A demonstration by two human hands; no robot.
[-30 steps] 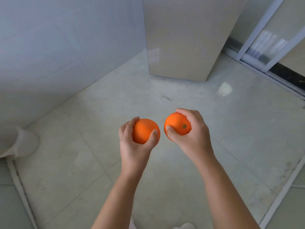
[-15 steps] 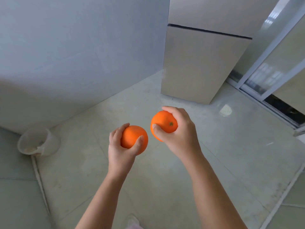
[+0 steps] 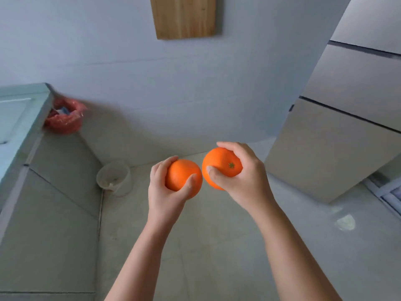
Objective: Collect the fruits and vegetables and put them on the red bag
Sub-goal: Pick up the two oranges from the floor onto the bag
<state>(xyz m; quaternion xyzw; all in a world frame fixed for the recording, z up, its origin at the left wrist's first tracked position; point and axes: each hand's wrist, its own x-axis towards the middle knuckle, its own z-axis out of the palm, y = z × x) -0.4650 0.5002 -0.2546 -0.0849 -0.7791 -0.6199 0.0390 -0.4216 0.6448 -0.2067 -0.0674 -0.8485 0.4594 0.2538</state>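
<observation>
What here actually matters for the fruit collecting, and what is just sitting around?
Part of the job:
left hand gripping the plain orange
right hand gripping the stemmed orange
red bag beside the counter

Just lying about:
white bucket
wooden board on the wall
fridge

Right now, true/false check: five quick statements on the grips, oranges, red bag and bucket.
1. Each grip holds one orange: left grip on the left orange, right grip on the right orange. True.
2. The right orange shows its green stem end to the camera. True.
3. Both oranges are in the red bag. False: both are in the grips; the bag sits far left by the counter.
4. The white bucket stands against the fridge. False: it stands near the counter's base, left of the grips.
5. A wooden board shows on the wall. True.
</observation>
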